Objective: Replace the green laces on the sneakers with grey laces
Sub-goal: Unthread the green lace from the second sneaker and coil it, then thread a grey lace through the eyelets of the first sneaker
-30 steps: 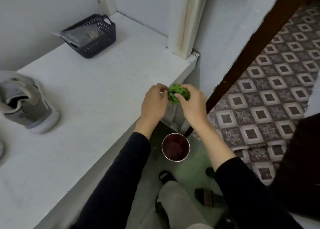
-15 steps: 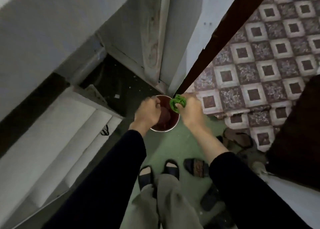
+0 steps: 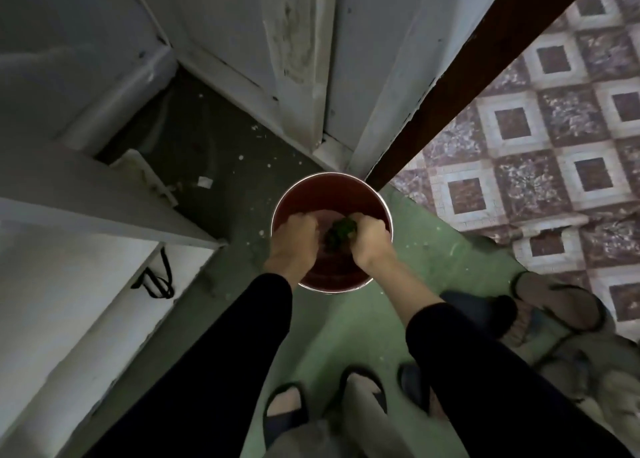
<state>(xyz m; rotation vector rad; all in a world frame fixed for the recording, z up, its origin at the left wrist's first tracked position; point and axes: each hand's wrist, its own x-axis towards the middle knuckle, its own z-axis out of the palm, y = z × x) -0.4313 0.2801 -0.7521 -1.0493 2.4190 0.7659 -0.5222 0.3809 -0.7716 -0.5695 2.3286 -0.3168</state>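
Observation:
A bundle of green laces (image 3: 341, 234) sits low inside the mouth of a round red bucket (image 3: 329, 190) on the floor. My right hand (image 3: 369, 241) grips the bundle from the right, fingers curled round it. My left hand (image 3: 294, 237) is beside it on the left, inside the bucket's rim, fingers curled downward; whether it touches the laces is hidden. The sneakers and grey laces are out of view.
A white shelf edge (image 3: 104, 211) juts out at left, with a black loop (image 3: 156, 277) hanging below it. A white door frame (image 3: 322, 76) and dark wooden door edge (image 3: 467, 83) stand behind the bucket. Sandals (image 3: 561, 305) lie at right; my feet (image 3: 287, 405) stand below.
The view dropped from the shelf top to the floor. Both hands carried the green lace bundle down from shelf height into the bucket's mouth.

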